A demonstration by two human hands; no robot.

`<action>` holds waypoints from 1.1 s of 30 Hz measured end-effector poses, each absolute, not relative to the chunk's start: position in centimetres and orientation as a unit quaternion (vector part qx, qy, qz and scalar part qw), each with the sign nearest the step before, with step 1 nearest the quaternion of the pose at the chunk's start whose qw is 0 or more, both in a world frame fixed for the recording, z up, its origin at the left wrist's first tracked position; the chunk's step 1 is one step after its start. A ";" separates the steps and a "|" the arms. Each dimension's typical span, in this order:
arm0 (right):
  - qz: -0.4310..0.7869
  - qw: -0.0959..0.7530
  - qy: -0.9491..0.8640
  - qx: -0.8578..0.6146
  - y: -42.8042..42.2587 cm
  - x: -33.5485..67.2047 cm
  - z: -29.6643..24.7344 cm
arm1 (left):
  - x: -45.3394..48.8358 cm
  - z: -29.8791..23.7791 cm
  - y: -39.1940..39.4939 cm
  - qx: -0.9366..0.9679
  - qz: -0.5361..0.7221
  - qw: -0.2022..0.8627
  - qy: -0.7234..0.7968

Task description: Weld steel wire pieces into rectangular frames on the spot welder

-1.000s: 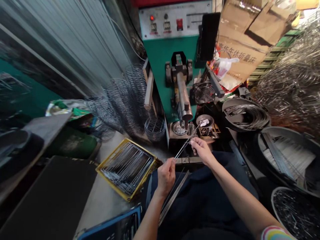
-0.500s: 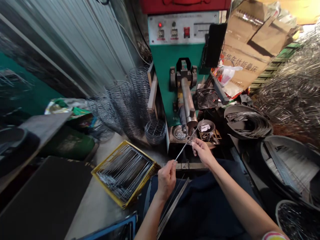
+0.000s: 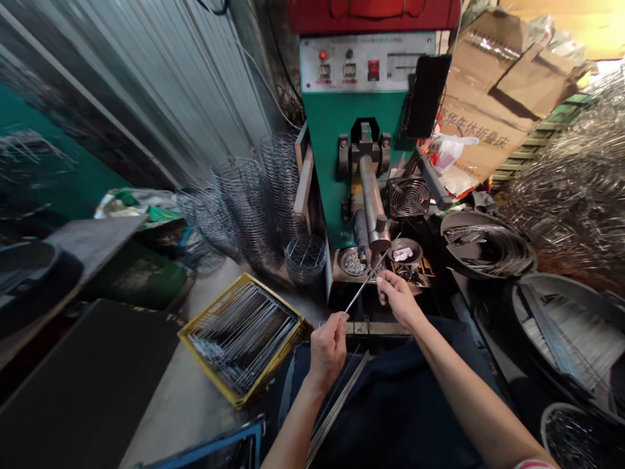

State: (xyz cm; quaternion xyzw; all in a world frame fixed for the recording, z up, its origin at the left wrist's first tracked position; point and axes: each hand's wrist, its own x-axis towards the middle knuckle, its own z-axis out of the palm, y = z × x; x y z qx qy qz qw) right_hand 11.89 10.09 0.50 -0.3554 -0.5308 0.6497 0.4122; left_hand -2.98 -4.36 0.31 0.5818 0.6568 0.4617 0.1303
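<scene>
My left hand [image 3: 328,346] is closed round the near end of a thin metal rod [image 3: 358,296]. The rod slants up and away to the right, passing just beneath the machine's round metal arm [image 3: 374,202]. Close to that arm's tip, my right hand [image 3: 398,298] pinches thumb and forefinger together beside the rod; what lies between them is too small to make out. Several loose wire rods [image 3: 336,410] rest across my dark-clothed lap, below my left hand. Behind the tip sits a green spot-welding machine [image 3: 322,156] with a lit red lamp.
A yellow crate [image 3: 215,378] of wire frames stands on the left. Stacks of wire rings [image 3: 247,208] rise behind it. A dish of small metal bits [image 3: 352,260] lies under the machine's arm. At right are a bowl of bent wires [image 3: 488,244] and a large basin [image 3: 525,286] of rods.
The whole view has shifted slightly, so the machine appears a little lower and farther right. Both hands keep nearly the same hold and place at the rod.
</scene>
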 end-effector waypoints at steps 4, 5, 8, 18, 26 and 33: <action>0.645 0.409 -0.534 -0.362 10.4 11.6 0.6 | -3.2 0.1 -4.1 0.583 0.457 0.125 0.660; 0.645 0.409 -0.533 -0.364 10.5 11.6 0.7 | -3.2 0.1 -4.0 0.583 0.456 0.124 0.661; 0.645 0.411 -0.530 -0.365 10.8 11.4 0.7 | -3.3 0.3 -3.8 0.584 0.451 0.117 0.665; 0.645 0.408 -0.527 -0.375 10.4 11.6 1.5 | -3.2 1.3 -3.7 0.589 0.453 0.126 0.658; 0.615 0.432 -0.534 -0.387 12.3 13.4 1.8 | -1.9 0.6 -1.0 0.606 0.460 0.104 0.641; 0.616 0.425 -0.534 -0.395 12.9 12.9 1.9 | -2.5 0.5 -0.3 0.601 0.458 0.111 0.646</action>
